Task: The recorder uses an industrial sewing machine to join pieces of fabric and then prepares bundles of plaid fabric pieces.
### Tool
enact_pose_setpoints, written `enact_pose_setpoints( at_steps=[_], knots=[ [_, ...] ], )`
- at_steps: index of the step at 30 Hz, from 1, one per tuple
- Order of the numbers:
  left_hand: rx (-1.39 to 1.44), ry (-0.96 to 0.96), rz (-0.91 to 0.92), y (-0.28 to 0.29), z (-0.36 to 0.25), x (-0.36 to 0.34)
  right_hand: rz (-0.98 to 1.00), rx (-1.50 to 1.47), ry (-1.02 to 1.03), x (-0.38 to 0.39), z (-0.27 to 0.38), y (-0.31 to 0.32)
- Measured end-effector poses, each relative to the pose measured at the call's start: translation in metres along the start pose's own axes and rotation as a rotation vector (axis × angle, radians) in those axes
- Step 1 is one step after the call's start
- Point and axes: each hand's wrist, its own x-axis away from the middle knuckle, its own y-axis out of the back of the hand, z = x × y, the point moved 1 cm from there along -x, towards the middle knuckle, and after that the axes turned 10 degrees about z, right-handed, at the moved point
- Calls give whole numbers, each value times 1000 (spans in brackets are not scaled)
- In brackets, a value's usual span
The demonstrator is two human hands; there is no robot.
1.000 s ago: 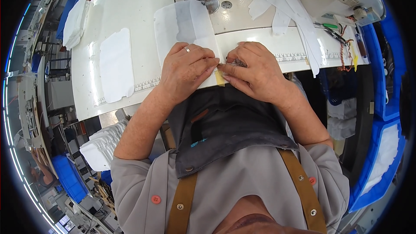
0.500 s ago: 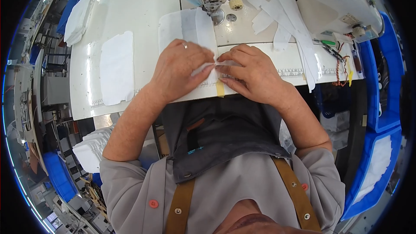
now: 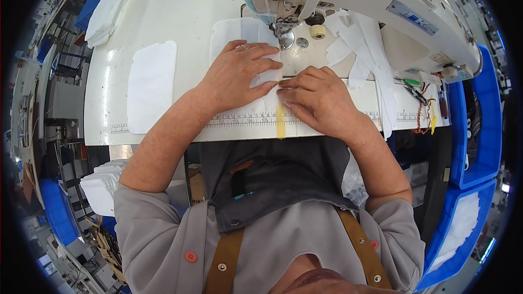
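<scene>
A white fabric piece (image 3: 223, 31) lies on the sewing machine table, its right edge in line with the presser foot (image 3: 284, 25). My left hand (image 3: 234, 79) rests on it with the fingers spread and holds it flat to the table. At the right edge of the fabric, the bent fingers of my right hand (image 3: 318, 98) close on the cloth. The thumb tip there is slightly blurred, and the fingers hide part of the edge. A yellow tape strip (image 3: 280, 123) crosses the printed ruler (image 3: 239, 121) just below my hands.
Another white fabric piece (image 3: 152, 87) lies to the left, and a stack (image 3: 106, 16) sits at the far left corner. White strips (image 3: 370, 43) lie under the machine arm (image 3: 376, 0). Snips (image 3: 415, 93) are at the right, beside blue bins (image 3: 466, 196).
My left hand has gone from a pinch at the fabric edge to lying spread on the cloth. The raised fold between my hands is now flat. The whole view has shifted a little.
</scene>
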Motion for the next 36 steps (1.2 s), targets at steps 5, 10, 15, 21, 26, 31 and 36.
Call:
enact_pose_setpoints(
  at_steps=[5,10,15,21,26,31,36],
  knots=[
    [-30,26,-12,1,-2,-2,0,34,-23,-9,-10,3],
    [19,74,2,-1,-1,1,1,71,-50,-20,-20,4],
    [28,64,-50,-5,9,-5,9,108,-99,-29,-28,3],
    [-4,97,-59,-7,28,-20,-37,162,-175,-34,-32,-4],
    [-25,117,-59,-4,42,-33,15,220,-264,-33,-33,-6],
    [-50,142,-82,1,54,-45,-21,250,-256,-33,-31,-6],
    [108,251,-115,-2,66,-50,-97,204,-258,-23,-29,8]
  ],
)
